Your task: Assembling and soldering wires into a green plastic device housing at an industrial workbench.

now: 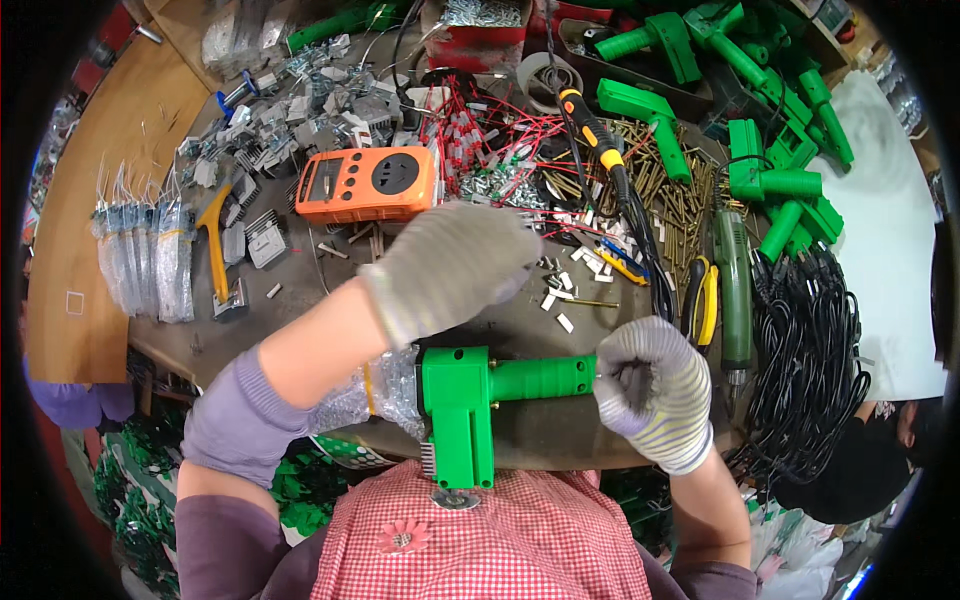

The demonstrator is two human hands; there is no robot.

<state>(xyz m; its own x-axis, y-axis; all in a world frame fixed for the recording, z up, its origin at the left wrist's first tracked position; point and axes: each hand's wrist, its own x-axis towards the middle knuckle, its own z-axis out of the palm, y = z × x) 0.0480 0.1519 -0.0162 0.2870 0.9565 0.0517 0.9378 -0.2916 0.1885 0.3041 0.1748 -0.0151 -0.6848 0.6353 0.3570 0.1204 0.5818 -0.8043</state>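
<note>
My right hand (652, 392), in a grey striped glove, grips the barrel end of a green plastic gun-shaped tool housing (480, 395) lying across the near edge of the workbench. The housing's handle points down toward my lap, with a metal part at its bottom. My left hand (450, 265), also gloved, hovers over the bench above the housing, its fingertips among small white pieces (562, 290) and red wires (500, 130). Whether the left fingers pinch anything is hidden.
An orange multimeter (368, 183) lies behind my left hand. A soldering iron (598, 140), brass tubes (680, 200), yellow pliers (703, 300), a green electric screwdriver (735, 290), black cords (810, 350) and several green housings (770, 180) fill the right. Metal parts (300, 100) and bagged pieces (150, 260) sit left.
</note>
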